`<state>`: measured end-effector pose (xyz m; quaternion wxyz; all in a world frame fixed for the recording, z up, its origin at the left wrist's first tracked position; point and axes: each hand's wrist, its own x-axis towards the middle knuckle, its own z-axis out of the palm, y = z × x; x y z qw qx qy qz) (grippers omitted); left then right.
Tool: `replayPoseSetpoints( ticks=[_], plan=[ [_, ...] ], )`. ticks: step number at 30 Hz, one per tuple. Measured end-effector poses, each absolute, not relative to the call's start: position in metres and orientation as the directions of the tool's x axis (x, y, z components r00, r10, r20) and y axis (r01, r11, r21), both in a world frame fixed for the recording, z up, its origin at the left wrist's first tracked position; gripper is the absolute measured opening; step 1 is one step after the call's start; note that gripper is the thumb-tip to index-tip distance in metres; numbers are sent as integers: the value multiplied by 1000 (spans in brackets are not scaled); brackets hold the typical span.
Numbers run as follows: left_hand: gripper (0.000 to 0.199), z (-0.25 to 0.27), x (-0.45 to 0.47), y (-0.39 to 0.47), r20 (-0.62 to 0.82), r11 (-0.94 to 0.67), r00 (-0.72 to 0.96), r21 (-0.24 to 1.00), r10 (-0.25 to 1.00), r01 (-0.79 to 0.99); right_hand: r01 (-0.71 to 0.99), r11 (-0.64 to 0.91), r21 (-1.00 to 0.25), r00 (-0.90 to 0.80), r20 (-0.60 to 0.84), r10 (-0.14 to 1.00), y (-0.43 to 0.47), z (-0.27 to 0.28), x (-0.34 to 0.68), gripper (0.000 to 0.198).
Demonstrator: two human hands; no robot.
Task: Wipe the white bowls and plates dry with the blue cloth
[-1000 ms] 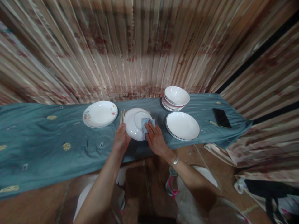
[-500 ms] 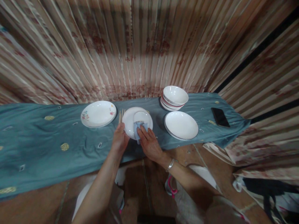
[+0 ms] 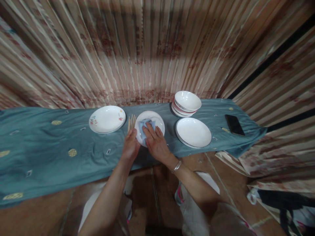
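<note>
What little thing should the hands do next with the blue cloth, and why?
Perhaps the right hand should slide the blue cloth toward the white dish's right edge: the cloth lies over the dish's middle and left, that edge shows bare, and the left hand holds the opposite side.

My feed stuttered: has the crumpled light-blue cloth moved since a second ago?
Yes: the crumpled light-blue cloth under the right hand has shifted left, toward the stacked glossy white floral-patterned plates.

Slid the blue cloth (image 3: 142, 127) from the right edge of the plate (image 3: 160, 122) with the right hand (image 3: 157, 144), via the lower middle. Now sitting left of centre, lol.
</note>
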<state>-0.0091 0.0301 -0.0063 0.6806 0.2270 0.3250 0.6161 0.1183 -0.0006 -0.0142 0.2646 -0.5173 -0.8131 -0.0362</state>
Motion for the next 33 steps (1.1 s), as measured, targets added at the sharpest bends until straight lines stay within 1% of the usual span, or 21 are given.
replayPoseSetpoints(
  ticks=[4, 10, 13, 21, 26, 30, 33],
  plan=[
    [8, -2, -8, 29, -169, 152, 44, 711, 985, -687, 866, 437, -242, -290, 468, 835, 6, -6, 119, 50],
    [16, -5, -5, 30, -154, 134, 35, 695, 987, -706, 875, 394, -282, -234, 467, 853, 18, 0, 122, 50],
    [17, -6, -4, 30, -153, 135, 36, 705, 988, -696, 881, 369, -296, -201, 473, 858, 24, 1, 126, 50],
    [19, -8, -2, 29, -126, 104, 15, 735, 992, -670, 892, 288, -349, -116, 439, 891, 39, -9, 143, 49],
    [24, -11, -5, 30, -133, 115, 22, 746, 991, -656, 891, 280, -358, -97, 454, 886, 40, -17, 151, 46],
    [20, -13, -8, 32, -155, 136, 30, 740, 988, -659, 889, 289, -356, -102, 461, 881, 38, -25, 157, 43],
    [13, -13, -9, 33, -185, 152, 25, 719, 982, -678, 885, 266, -383, -75, 447, 891, 36, -32, 160, 44]
  ],
)
